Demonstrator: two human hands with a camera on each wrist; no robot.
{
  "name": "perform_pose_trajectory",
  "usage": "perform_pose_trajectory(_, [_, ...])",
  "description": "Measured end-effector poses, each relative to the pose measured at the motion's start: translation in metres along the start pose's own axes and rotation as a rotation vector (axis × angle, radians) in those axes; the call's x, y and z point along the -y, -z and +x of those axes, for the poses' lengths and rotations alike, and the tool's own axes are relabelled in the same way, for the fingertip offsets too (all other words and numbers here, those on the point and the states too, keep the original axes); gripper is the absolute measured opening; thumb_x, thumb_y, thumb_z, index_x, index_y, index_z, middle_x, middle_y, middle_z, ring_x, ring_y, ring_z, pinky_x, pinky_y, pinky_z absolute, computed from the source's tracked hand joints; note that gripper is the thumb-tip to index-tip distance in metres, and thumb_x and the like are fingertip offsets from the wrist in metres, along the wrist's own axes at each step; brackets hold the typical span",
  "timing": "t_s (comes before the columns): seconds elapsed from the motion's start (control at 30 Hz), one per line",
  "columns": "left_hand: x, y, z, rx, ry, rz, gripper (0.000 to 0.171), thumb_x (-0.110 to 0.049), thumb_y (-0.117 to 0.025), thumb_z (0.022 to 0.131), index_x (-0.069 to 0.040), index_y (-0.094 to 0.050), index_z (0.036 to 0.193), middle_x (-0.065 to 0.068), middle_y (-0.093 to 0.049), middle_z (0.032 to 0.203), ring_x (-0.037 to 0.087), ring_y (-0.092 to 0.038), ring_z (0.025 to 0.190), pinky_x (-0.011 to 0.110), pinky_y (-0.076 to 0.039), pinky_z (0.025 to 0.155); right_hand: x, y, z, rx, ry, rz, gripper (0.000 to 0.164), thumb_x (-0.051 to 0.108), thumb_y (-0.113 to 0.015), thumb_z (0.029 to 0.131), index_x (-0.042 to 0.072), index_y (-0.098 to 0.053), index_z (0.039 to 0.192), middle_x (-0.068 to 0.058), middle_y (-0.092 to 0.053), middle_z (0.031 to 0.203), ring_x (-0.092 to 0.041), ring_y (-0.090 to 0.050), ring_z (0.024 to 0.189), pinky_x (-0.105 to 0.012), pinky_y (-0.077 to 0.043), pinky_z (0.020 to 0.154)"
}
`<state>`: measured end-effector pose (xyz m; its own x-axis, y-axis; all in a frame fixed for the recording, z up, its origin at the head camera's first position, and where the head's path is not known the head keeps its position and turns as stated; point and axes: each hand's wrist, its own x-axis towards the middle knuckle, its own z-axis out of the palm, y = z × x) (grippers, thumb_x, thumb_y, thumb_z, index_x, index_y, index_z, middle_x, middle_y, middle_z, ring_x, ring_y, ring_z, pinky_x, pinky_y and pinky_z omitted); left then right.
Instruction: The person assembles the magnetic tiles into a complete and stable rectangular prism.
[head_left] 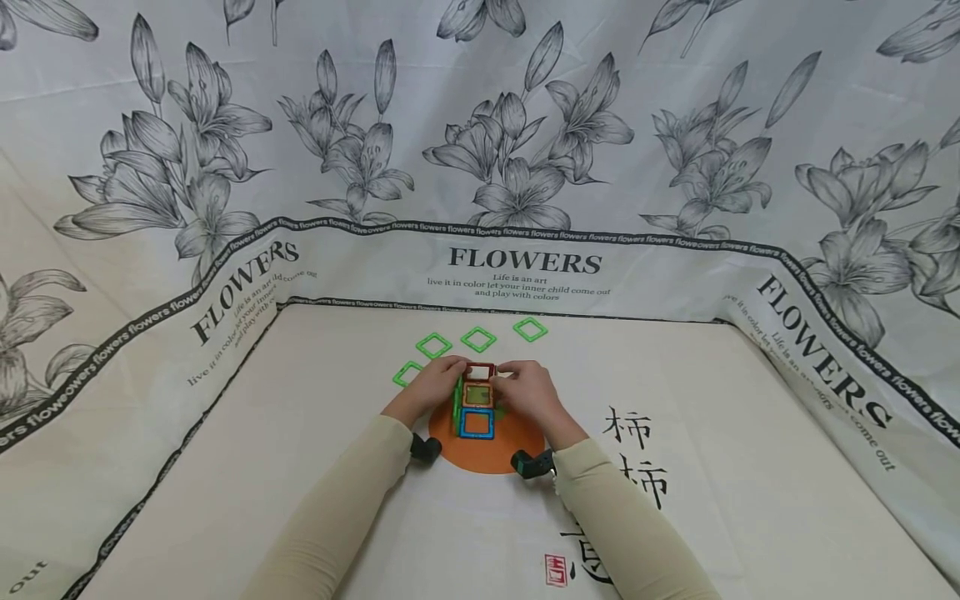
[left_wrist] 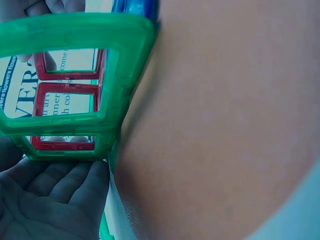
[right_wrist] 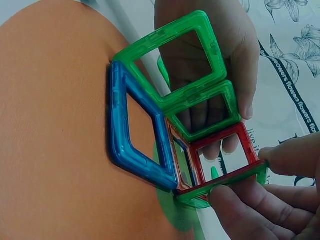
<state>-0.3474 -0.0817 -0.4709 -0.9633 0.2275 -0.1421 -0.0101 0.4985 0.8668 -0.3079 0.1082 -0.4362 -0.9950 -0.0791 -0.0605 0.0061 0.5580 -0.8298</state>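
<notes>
Both hands hold a structure of frame-shaped magnetic tiles. It has a blue tile (right_wrist: 117, 120), two green tiles (right_wrist: 220, 50) along one side, an orange tile (head_left: 477, 395) and a red tile (head_left: 481, 364) at the far end. My left hand (head_left: 433, 385) grips the green side; through the tile openings in the right wrist view its fingers (right_wrist: 212, 150) show behind. Opposite, the fingers and thumb of my right hand (head_left: 528, 396) pinch the edge where red and green tiles meet (right_wrist: 225, 180). In the left wrist view the green side (left_wrist: 75, 122) stands close to the camera.
Several loose green tiles (head_left: 530, 329) lie beyond and left of the hands. Under the structure the white cloth bears an orange printed disc (head_left: 495, 457), with black characters (head_left: 630, 429) to the right. Flower-printed fabric walls (head_left: 525, 150) enclose the back and sides.
</notes>
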Motion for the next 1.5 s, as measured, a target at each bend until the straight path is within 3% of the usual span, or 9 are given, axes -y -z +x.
perform_pose_trajectory(0.93, [-0.003,0.0,0.0,0.005,0.001,0.022,0.043,-0.039,-0.035,0.105,-0.015,-0.059,0.132,0.006,-0.055,0.137,0.026,-0.046,0.132,0.05,-0.035,0.113,-0.006,0.001,0.003,0.028,0.005,0.018,0.044,0.029,-0.065,0.092,0.005,-0.061,0.128,-0.013,-0.073,0.099,-0.02,-0.072,0.074,-0.033,-0.06,0.071])
perform_pose_trajectory(1.33, [-0.005,0.0,-0.001,-0.008,0.002,0.019,0.042,-0.039,-0.036,0.105,-0.015,-0.059,0.132,0.006,-0.057,0.134,0.025,-0.048,0.13,0.049,-0.037,0.112,-0.011,0.007,0.004,0.042,0.043,-0.042,0.046,0.039,-0.06,0.094,0.009,-0.062,0.128,-0.01,-0.072,0.104,-0.017,-0.071,0.08,-0.036,-0.059,0.076])
perform_pose_trajectory(1.5, [-0.004,-0.002,-0.003,-0.013,0.002,0.034,0.043,-0.039,-0.035,0.105,-0.015,-0.06,0.13,0.006,-0.058,0.133,0.025,-0.049,0.129,0.049,-0.036,0.112,-0.012,0.012,0.004,0.031,0.084,-0.15,0.04,0.041,-0.06,0.094,0.014,-0.066,0.123,-0.008,-0.07,0.11,-0.019,-0.066,0.092,-0.036,-0.056,0.078])
